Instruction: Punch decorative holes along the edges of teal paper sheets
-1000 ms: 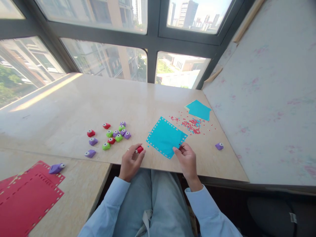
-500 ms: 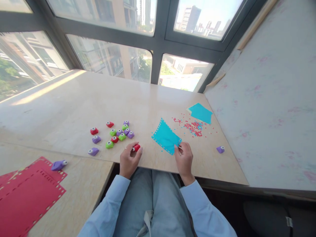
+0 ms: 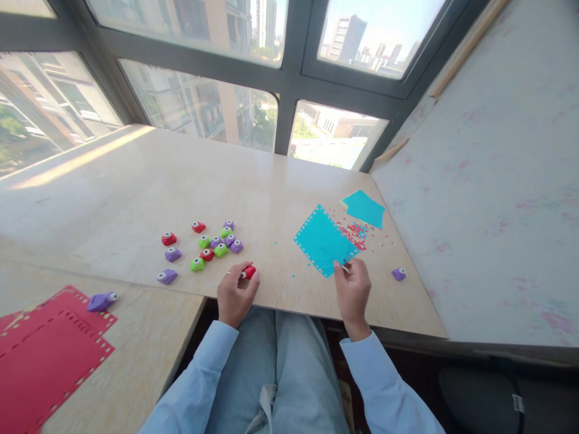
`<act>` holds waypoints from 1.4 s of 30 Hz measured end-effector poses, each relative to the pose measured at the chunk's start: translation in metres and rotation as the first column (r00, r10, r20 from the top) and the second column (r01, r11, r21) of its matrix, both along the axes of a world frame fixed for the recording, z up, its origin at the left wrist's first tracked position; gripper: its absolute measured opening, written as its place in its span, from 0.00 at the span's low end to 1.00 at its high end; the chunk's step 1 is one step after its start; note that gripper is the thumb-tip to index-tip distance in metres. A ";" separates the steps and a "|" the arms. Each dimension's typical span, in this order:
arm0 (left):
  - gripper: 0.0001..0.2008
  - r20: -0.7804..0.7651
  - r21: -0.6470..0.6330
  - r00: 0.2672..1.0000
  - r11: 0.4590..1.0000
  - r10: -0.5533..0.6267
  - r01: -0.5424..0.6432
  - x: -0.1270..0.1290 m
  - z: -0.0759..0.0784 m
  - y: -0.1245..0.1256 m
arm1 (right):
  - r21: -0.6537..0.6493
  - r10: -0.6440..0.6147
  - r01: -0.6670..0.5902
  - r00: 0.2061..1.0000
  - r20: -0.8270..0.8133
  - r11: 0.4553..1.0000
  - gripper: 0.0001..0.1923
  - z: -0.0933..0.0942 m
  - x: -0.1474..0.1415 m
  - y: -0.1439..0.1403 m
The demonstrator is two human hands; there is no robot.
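Two hands at work near the front edge of the table (image 3: 136, 181): left hand (image 3: 233, 292) curled around a small red punch (image 3: 248, 272), fingers closed on it and resting on the tabletop; right hand (image 3: 353, 286) pinching the near corner of a blue perforated sheet (image 3: 323, 240) between thumb and fingertips. Sheet lying ahead of and slightly left of the right hand, turned like a diamond, its long diagonal running away toward the window, far corner close to a scatter of red and blue punched dots (image 3: 357, 232). Right hand plainly the nearer one to the sheet; left hand well apart from it, with a bare strip of tabletop between (a few stray blue flecks only). Further back, a second blue sheet (image 3: 364, 208) just beyond the dots. Left of the red punch, a cluster of small punches (image 3: 212, 244) in green, purple and red, near but not touching the left hand. One purple punch (image 3: 398, 274) alone to the right of the right hand, close to the table's right edge. Red perforated sheets (image 3: 40, 355) with another purple punch (image 3: 100, 300) on a lower surface at far left. Open room mostly behind the cluster, toward the window.
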State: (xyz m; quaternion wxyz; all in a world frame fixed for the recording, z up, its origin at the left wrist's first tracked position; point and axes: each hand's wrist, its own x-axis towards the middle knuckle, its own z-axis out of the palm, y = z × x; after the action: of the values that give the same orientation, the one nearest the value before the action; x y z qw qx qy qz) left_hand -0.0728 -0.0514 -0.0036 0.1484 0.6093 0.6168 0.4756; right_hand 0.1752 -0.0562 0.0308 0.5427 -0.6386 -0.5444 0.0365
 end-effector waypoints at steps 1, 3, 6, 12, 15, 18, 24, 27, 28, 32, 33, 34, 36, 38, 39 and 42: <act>0.13 -0.007 0.001 1.000 1.000 0.002 -0.002 0.000 0.000 0.000 | -0.010 0.051 -0.050 0.999 0.019 0.999 0.06 0.000 -0.010 -0.005; 0.13 -0.020 0.004 1.000 1.000 -0.003 0.003 0.000 0.000 0.000 | -0.020 0.144 -0.143 0.987 0.067 0.990 0.06 -0.003 -0.029 -0.015; 0.13 -0.026 0.009 0.999 1.000 -0.020 0.020 -0.001 -0.001 -0.001 | -0.025 0.245 -0.244 0.962 0.120 0.970 0.09 -0.011 -0.046 -0.024; 0.12 -0.025 0.007 0.999 1.000 -0.025 0.025 -0.001 -0.003 -0.002 | 0.010 0.156 -0.160 0.973 0.167 0.987 0.10 -0.023 -0.029 -0.017; 0.12 -0.031 0.013 0.999 1.000 -0.022 0.023 -0.001 -0.004 -0.002 | 0.031 0.076 -0.084 0.977 0.198 0.996 0.08 -0.026 -0.011 -0.008; 0.12 -0.037 0.018 0.999 1.000 -0.018 0.019 0.000 -0.004 -0.002 | 0.031 0.012 -0.019 0.978 0.210 0.999 0.07 -0.027 0.007 0.002; 0.11 -0.069 0.031 0.998 1.000 -0.005 0.008 0.001 -0.003 -0.002 | 0.022 -0.096 0.094 0.992 0.083 0.995 0.08 -0.016 0.020 0.007; 0.11 -0.087 0.045 0.996 0.999 0.006 -0.002 0.002 -0.004 -0.002 | -0.040 -0.033 0.031 0.998 -0.051 0.999 0.09 -0.010 0.013 -0.001; 0.11 -0.091 0.049 0.996 0.999 0.009 -0.005 0.002 -0.004 -0.002 | -0.078 0.015 -0.023 0.995 -0.100 0.997 0.09 -0.010 0.011 -0.005; 0.10 -0.103 0.045 0.995 0.999 0.005 -0.001 0.002 -0.003 -0.002 | -0.213 0.148 -0.192 0.967 -0.205 0.958 0.08 -0.015 0.007 -0.019; 0.10 -0.106 0.041 0.994 0.999 0.002 0.003 0.002 -0.003 -0.002 | -0.225 0.143 -0.184 0.972 -0.189 0.957 0.08 -0.017 0.008 -0.022; 0.10 -0.108 0.040 0.994 0.999 -0.001 0.005 0.002 -0.003 -0.003 | -0.227 0.124 -0.159 0.979 -0.160 0.961 0.08 -0.018 0.009 -0.023; 0.10 -0.110 0.041 0.994 0.999 -0.004 0.008 0.002 -0.002 -0.003 | -0.205 0.071 -0.086 0.994 -0.082 0.975 0.08 -0.019 0.013 -0.025; 0.10 -0.110 0.048 0.994 0.999 -0.003 0.008 0.002 -0.002 -0.003 | -0.165 0.023 -0.024 1.000 -0.007 0.986 0.08 -0.018 0.018 -0.025; 0.10 -0.110 0.051 0.994 0.999 -0.003 0.009 0.002 -0.003 -0.003 | -0.144 0.001 0.002 1.000 0.025 0.990 0.08 -0.017 0.021 -0.024; 0.10 -0.112 0.059 0.994 0.998 -0.007 0.014 0.002 -0.004 -0.003 | -0.102 -0.065 0.072 0.996 0.066 0.992 0.09 -0.015 0.031 -0.020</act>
State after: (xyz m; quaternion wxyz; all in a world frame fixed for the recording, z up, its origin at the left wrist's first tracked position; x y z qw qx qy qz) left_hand -0.0708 -0.0541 -0.0075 0.0978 0.6426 0.6064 0.4581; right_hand 0.2059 -0.0762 0.0161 0.4920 -0.6853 -0.5363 0.0262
